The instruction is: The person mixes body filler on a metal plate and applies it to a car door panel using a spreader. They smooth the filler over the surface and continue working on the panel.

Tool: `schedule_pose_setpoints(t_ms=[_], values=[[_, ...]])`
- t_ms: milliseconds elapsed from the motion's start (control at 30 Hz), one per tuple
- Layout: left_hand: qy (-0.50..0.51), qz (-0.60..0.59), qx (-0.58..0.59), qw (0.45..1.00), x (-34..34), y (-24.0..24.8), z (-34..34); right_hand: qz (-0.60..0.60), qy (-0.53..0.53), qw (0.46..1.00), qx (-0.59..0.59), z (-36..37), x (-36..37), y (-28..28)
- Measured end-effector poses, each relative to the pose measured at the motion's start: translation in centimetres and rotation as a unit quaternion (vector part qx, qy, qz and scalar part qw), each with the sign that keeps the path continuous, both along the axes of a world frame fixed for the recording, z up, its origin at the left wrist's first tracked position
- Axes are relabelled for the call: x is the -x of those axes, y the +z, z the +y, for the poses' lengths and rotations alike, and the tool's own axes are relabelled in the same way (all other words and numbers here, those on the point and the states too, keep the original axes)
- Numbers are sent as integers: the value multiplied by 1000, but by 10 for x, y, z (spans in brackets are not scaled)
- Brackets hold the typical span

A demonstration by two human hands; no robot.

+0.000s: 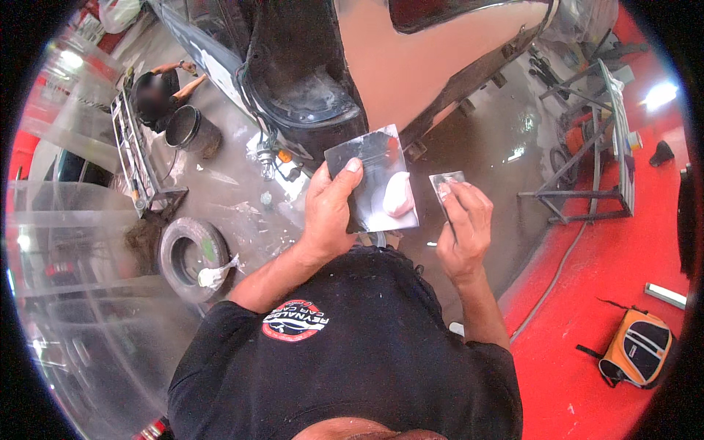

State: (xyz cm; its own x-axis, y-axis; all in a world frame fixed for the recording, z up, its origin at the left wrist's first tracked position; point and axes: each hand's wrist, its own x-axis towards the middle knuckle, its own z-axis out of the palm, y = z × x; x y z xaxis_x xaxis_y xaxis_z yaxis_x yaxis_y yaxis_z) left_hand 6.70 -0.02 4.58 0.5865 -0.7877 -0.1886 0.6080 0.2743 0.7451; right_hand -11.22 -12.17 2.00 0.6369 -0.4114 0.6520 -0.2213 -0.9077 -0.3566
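My left hand [331, 205] grips a flat, shiny metal plate [374, 165] by its left edge, thumb on top. A mound of pale pinkish-white paste [398, 195] sits on the plate's right side. To the right of it and apart from it, my right hand [467, 224] pinches a small, flat spreader [445, 180], its fingers across the upper face. Just beyond both hands stands a car body with a broad pinkish-beige panel [400, 70] and a dark, open door area [301, 81].
At the left, another person [158, 95] is beside a black bucket [183, 126] and a metal frame [132, 147]. A tire [192, 257] lies nearer. At the right are a metal stand [587, 154], a hose [550, 286] and an orange-black backpack [636, 347] on red floor.
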Motion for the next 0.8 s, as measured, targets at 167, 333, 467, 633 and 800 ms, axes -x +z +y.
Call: schedule_pose_setpoints(t_ms=[167, 333, 467, 633, 800], values=[[18, -211, -38, 977, 5, -5, -1, 110, 129, 985, -40, 22, -4, 47], [-91, 51, -20, 994, -1, -3, 4, 52, 74, 994, 60, -1, 12, 6], [-81, -65, -18, 994, 5, -9, 2, 16, 59, 998, 10, -4, 11, 0], [-18, -322, -64, 944, 22, -16, -7, 94, 133, 986, -38, 13, -7, 14], [63, -224, -77, 969, 13, -23, -9, 132, 168, 976, -44, 10, 9, 19]])
